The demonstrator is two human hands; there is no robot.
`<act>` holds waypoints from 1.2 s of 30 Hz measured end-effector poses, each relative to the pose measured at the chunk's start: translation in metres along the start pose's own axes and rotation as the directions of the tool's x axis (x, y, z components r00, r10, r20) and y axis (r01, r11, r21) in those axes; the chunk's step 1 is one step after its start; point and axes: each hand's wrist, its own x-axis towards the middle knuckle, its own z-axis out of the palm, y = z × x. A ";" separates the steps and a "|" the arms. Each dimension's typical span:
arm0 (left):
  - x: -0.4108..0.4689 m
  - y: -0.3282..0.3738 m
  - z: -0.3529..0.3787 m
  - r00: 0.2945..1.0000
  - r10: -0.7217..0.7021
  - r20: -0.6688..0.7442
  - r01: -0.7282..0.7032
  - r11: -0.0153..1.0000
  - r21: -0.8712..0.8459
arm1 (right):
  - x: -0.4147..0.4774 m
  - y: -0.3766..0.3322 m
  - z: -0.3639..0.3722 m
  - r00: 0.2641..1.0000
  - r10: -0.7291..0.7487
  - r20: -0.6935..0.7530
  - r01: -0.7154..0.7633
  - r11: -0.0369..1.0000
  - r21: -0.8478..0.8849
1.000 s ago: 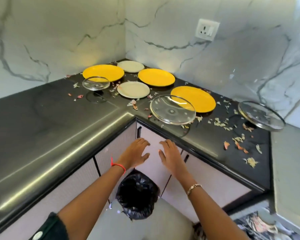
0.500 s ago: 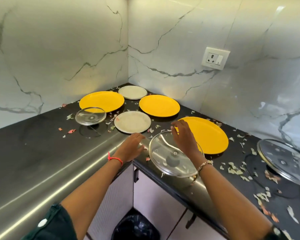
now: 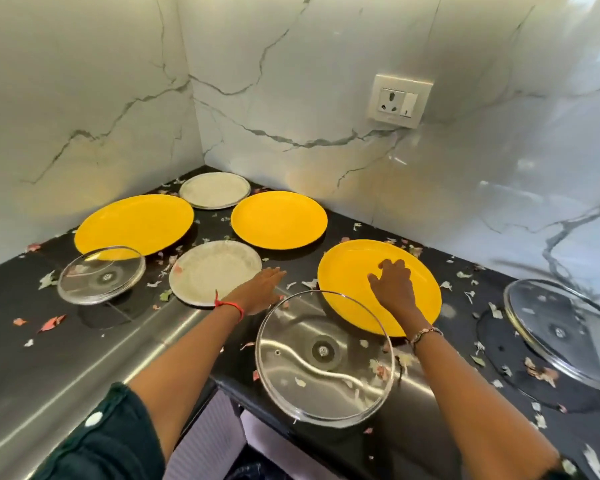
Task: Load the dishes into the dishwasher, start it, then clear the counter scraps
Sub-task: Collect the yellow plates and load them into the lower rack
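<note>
Both hands are reaching farther than half a second ago: the right hand is lying with fingers spread on the yellow plate just behind the near glass lid. Left of that lid, the left hand is resting flat on the bench, fingers straight, just beside a steel plate. Scraps are lying around the lid; another yellow plate is sitting well behind it.

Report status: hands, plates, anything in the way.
Both open: left hand beside steel plate, right hand over near yellow plate, no grip. Glass lid in front; scraps around.
</note>
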 end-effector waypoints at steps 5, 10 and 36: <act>0.035 0.000 0.005 0.989 0.014 0.147 -0.033 0.991 0.129 | 0.011 0.042 0.002 0.943 0.332 -0.007 -0.332 0.941 -0.063; 0.048 -0.004 0.011 0.963 0.007 0.270 -0.055 0.984 0.170 | 0.018 0.062 0.004 0.813 0.581 -0.035 -0.582 0.813 -0.004; 0.034 0.015 -0.009 0.991 0.077 -0.109 -0.074 0.997 0.034 | 0.016 0.098 -0.054 0.750 0.661 -0.017 -0.391 0.464 0.795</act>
